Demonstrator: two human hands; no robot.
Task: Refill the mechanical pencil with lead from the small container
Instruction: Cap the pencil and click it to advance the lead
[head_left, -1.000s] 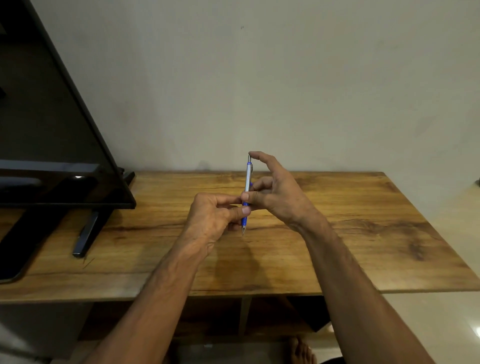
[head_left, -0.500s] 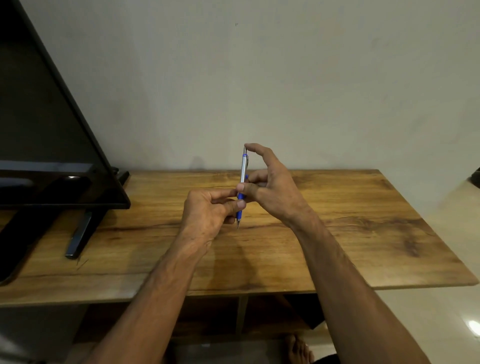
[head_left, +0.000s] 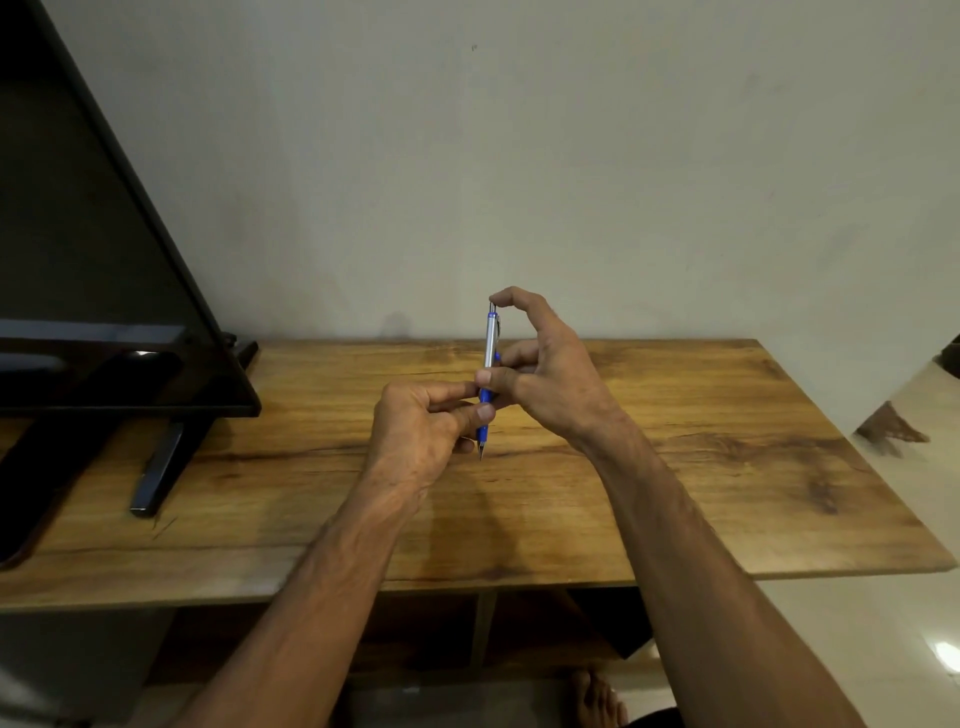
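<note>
A mechanical pencil (head_left: 490, 343) with a silver barrel and blue grip stands upright above the wooden table (head_left: 675, 467), tip pointing down. My left hand (head_left: 421, 431) pinches the blue grip between thumb and forefinger. My right hand (head_left: 545, 374) holds the barrel with thumb and middle fingers, and its forefinger arches over and presses on the pencil's top end. No lead container shows anywhere in view.
A dark flat screen (head_left: 104, 260) leans at the left on a black stand leg (head_left: 166, 462). A pale wall rises behind the table. Below the table's front edge is an open shelf; a bare foot (head_left: 597, 696) rests on the tiled floor.
Both hands keep the same hold on the pencil. The view has drifted slightly; the hands and pencil sit a touch higher and further left than a second ago.
</note>
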